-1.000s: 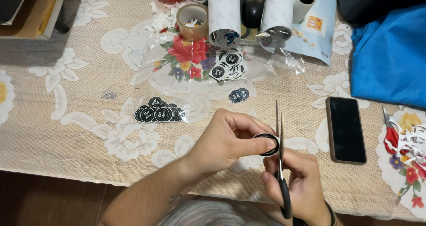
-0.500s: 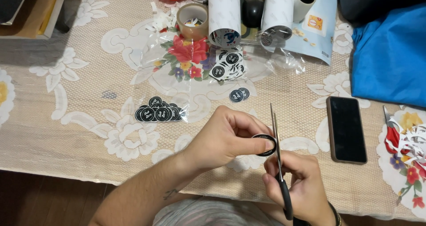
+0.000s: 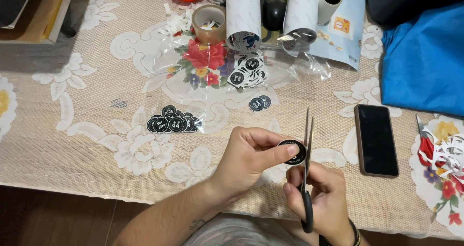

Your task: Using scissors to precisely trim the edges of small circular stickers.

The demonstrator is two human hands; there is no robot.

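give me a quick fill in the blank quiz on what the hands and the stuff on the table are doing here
1. The right hand holds a pair of ____ with the blades pointing away from the person.
2. The left hand pinches a round ____ sticker against the blades.
3. A pile of cut stickers lies to the ____ of the left hand on the tablecloth.
4. The dark phone lies screen-up beside a ____ cloth.

Missing words: scissors; black; left; blue

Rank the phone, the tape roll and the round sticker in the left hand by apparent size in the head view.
1. Black phone, largest.
2. Brown tape roll.
3. Round black sticker pinched in the left hand, smallest, though it sits nearer the camera.
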